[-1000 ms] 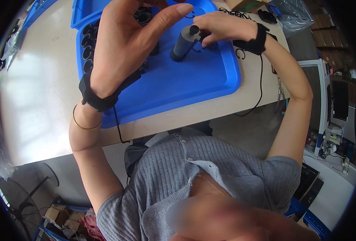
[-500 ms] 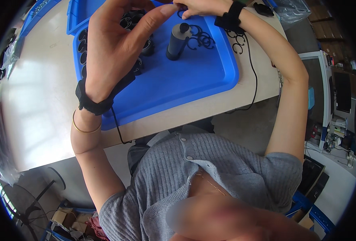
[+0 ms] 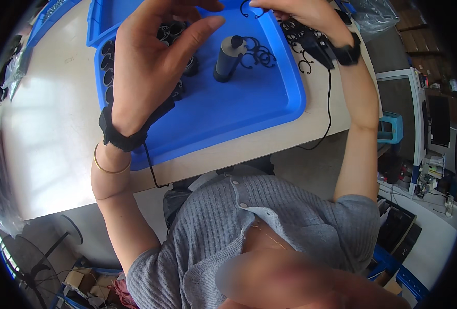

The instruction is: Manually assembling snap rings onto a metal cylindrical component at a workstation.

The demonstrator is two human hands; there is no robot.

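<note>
My right hand (image 3: 303, 14) is closed in a pinch on a black C-shaped retaining ring (image 3: 242, 11) at the top edge of the view. Over the left part of the blue tray (image 3: 213, 129) hovers my left hand (image 3: 154, 67), its thumb and fingers apart with nothing visible between them. A grey cylinder (image 3: 228, 61) with a black knob and a dark base stands in the tray between my hands. Just right of the cylinder lie several loose retaining rings (image 3: 262, 55). Black ring-shaped parts (image 3: 190, 67) sit partly hidden behind my left hand.
More retaining rings (image 3: 305, 67) lie on the pale table (image 3: 53, 134), right of the tray. A black cable (image 3: 328, 98) runs from my right wristband over the table's front edge. Another blue container (image 3: 102, 23) adjoins the tray at the back left. Clear plastic bags (image 3: 375, 15) are at the far right.
My right hand has moved right, away from my left hand, and the retaining ring in it now shows. The left thumb and fingers have stayed apart, nearly in place.
</note>
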